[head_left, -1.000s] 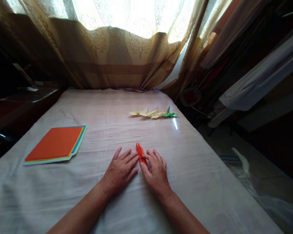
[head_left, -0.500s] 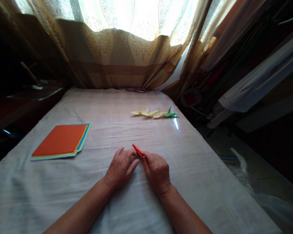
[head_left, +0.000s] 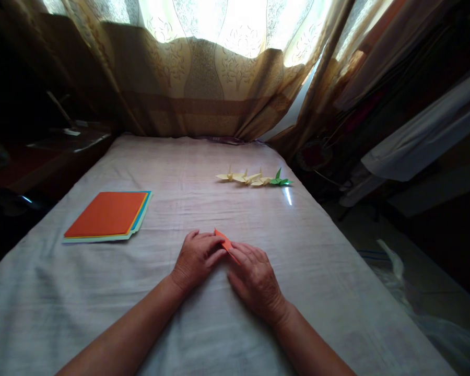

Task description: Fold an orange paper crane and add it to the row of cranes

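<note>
A small folded piece of orange paper (head_left: 226,244), narrow and pointed, lies slantwise between my two hands over the bed sheet. My left hand (head_left: 197,258) has its thumb and index fingertip closed at the paper's left side. Across the lower right end of the paper rest the stretched fingers of my right hand (head_left: 257,279), with the thumb apart below and slightly blurred. Part of the paper is hidden under those fingers.
A stack of coloured square paper (head_left: 105,214), orange on top, lies on the left of the sheet (head_left: 172,203). Toward the back right stand several cream paper cranes (head_left: 246,178) and a green crane (head_left: 281,180) in a row. A curtain (head_left: 203,83) hangs behind.
My right hand has opened from a pinch, its fingers now laid over the paper and its thumb away. The left fingers have closed onto the paper. The whole view has shifted slightly.
</note>
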`<state>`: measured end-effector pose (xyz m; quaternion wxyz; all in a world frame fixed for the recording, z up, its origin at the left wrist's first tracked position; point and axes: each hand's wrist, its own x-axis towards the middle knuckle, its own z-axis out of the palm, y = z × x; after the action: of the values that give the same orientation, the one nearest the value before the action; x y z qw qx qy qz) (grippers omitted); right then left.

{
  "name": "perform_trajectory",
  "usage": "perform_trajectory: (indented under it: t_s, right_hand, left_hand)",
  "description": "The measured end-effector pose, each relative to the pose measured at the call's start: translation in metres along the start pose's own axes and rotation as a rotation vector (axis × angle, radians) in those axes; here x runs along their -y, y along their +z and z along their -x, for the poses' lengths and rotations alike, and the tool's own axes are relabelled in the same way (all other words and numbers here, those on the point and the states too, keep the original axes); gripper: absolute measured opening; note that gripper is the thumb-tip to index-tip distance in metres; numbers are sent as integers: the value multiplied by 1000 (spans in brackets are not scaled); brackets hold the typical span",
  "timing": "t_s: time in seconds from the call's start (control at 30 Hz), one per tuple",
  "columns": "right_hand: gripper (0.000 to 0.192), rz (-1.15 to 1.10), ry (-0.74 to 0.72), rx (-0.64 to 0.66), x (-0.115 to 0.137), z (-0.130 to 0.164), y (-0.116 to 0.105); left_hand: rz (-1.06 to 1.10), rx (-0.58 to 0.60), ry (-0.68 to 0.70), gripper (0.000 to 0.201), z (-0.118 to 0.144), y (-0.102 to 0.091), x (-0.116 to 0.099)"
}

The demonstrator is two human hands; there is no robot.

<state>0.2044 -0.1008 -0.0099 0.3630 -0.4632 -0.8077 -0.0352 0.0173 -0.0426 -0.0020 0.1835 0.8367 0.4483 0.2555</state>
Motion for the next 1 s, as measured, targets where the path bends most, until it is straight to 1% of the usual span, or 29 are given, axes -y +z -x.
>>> perform_trajectory:
  t_s: [0.07, 0.13, 0.23, 0.3, 0.33, 0.4, 0.47, 0.53, 0.63, 0.77, 0.87, 0.93, 1.0]
  right_hand:
    - [43, -8, 49, -20, -7, 3, -3]
    - [37, -3, 67, -45, -15, 4, -6]
    - [26, 7, 9, -29, -21, 1, -9]
    - [21, 11, -57, 8, -22, -2, -10]
    - [20, 10, -83, 30, -22, -2, -10]
    - [18, 8, -113, 70, -21, -2, -9]
    - [18, 3, -115, 99, -21, -1, -7]
    - [20, -3, -106, 115, -21, 0, -5]
    - [22, -5, -73, 133, -22, 1, -3]
    - [22, 4, -13, 168, -23, 3, -2]
    - [20, -44, 44, 195, -26, 1, -1]
    - [18, -95, 114, 220, -28, -3, -1]
    - [15, -131, 204, 243, -28, -8, 0]
  left_hand:
    - [53, 1, -18, 21, -1, 0, 4]
    - [98, 33, 10, 24, -2, 0, 9]
    - [97, 109, 85, 29, -1, 0, 13]
    - [31, 123, 118, 32, 3, 1, 13]
    - [-17, 109, 132, 32, 6, 2, 13]
    - [-117, 44, 162, 32, 12, 3, 10]
    - [-204, -36, 207, 27, 18, 3, 5]
    - [-256, -86, 275, 21, 21, 1, -1]
    - [-302, -88, 354, 19, 20, -1, -9]
    - [-350, -101, 388, 18, 16, 0, -13]
    - [-304, -94, 356, 14, 16, 3, -12]
    - [-204, -70, 267, 12, 16, 5, -11]
    - [-97, -53, 140, 11, 14, 6, -11]
